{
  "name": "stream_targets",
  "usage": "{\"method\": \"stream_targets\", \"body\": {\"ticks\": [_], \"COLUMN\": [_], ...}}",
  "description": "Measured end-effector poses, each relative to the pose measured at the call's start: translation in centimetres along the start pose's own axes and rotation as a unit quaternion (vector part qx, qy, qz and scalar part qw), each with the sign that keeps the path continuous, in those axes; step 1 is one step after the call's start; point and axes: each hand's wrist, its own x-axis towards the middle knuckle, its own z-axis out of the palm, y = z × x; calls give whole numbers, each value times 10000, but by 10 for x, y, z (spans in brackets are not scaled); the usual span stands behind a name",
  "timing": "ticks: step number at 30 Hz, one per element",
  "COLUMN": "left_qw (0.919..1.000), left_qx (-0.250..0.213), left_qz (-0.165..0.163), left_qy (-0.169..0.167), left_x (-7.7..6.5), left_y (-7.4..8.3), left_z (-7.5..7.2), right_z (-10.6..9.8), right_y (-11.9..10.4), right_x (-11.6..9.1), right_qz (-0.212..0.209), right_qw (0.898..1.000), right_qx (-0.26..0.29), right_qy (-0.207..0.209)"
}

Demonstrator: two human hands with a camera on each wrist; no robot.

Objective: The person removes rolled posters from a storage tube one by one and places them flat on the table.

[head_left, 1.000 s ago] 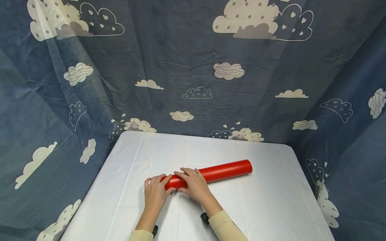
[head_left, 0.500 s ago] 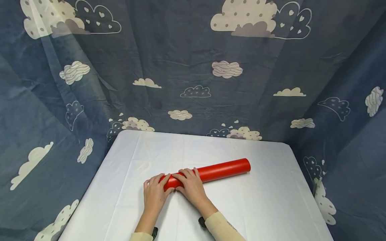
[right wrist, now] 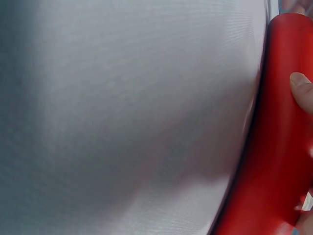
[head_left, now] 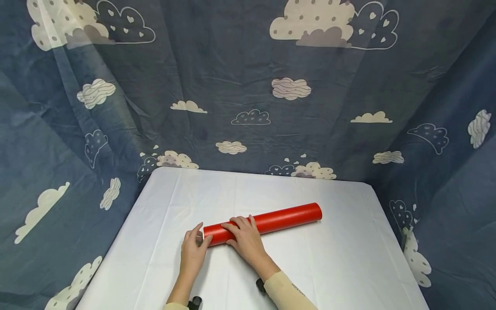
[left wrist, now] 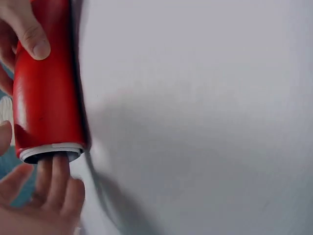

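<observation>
A glossy red roll (head_left: 288, 219) lies slantwise on the white-covered table, its right end farther from me. Its left end is hollow, with a white layered rim (left wrist: 54, 148) in the left wrist view. My left hand (head_left: 192, 254) is at that end, two fingers (left wrist: 52, 181) reaching into the opening and the others spread beside it. My right hand (head_left: 249, 242) grips the roll a little right of that end, fingers over the top and thumb (right wrist: 302, 92) on the near side.
White cloth (head_left: 341, 258) covers the table. A dark blue curtain (head_left: 217, 64) with printed clouds hangs behind it and at both sides. Black wrist cameras (head_left: 195, 302) are strapped near the beige cuffs (head_left: 288, 290).
My left hand has let go of the roll's left end and drawn back leftward, uncovering the end. The right hand keeps its grip, and the roll lies almost unchanged.
</observation>
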Motion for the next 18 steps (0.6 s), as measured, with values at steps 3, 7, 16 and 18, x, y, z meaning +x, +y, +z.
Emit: {"method": "stream_targets", "body": {"ticks": [3,7,16,18], "left_qw": [9943,9799,9720,9711], "left_qx": [-920,-1653,-1799,-1793], "left_qz": [-418,-859,-1262,-1342], "left_qy": [-329,-713,-828,-822], "left_x": [1,1,2,2], "left_y": [-5,-13,-20,-20], "left_z": [0,0,-1,-2], "right_z": [-2,-2,-5,-8], "right_y": [0,0,4,6], "right_x": [-1,-1,-1,-1], "right_qz": [8,-5,-40,-72], "right_qw": [10000,9999,9997,9996], "right_qx": [42,117,167,204], "right_qy": [-28,-87,-198,-202]}}
